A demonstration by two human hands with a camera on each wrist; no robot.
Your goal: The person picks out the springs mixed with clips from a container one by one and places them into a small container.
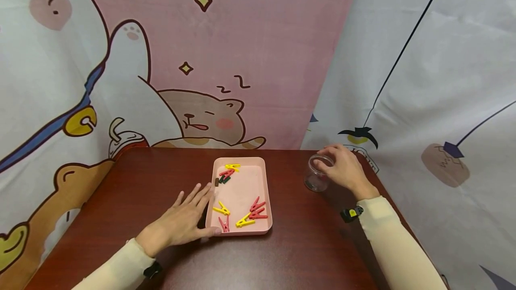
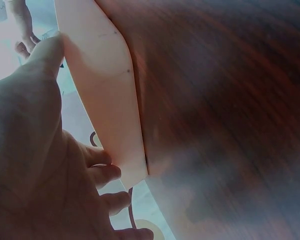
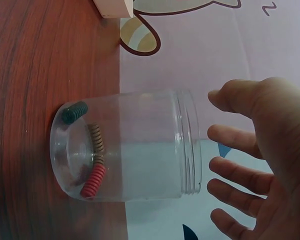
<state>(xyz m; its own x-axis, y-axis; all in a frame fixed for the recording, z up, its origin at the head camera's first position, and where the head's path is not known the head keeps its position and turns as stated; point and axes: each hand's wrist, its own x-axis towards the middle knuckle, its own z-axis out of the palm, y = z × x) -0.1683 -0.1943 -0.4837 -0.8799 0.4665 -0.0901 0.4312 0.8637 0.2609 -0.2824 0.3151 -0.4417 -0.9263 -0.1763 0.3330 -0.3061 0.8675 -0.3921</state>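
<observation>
A pink tray (image 1: 246,191) holds red and yellow clothespins (image 1: 246,221), with small dark green springs (image 1: 224,179) and a brown one (image 1: 217,182) near its upper left. My left hand (image 1: 177,222) lies spread along the tray's left side, thumb and fingertips at the rim. On the right stands a clear jar (image 1: 316,180) without a lid. My right hand (image 1: 343,168) hovers over its mouth, fingers spread and apart from the rim in the right wrist view. Inside the jar, that view shows a green spring (image 3: 75,113), brown coils (image 3: 97,137) and a red spring (image 3: 93,181).
Both tray and jar stand on a dark red-brown wooden table (image 1: 298,254). Behind it hangs a pink cloth (image 1: 274,57) printed with cartoon animals, and a pale cloth (image 1: 463,79) hangs along the right side.
</observation>
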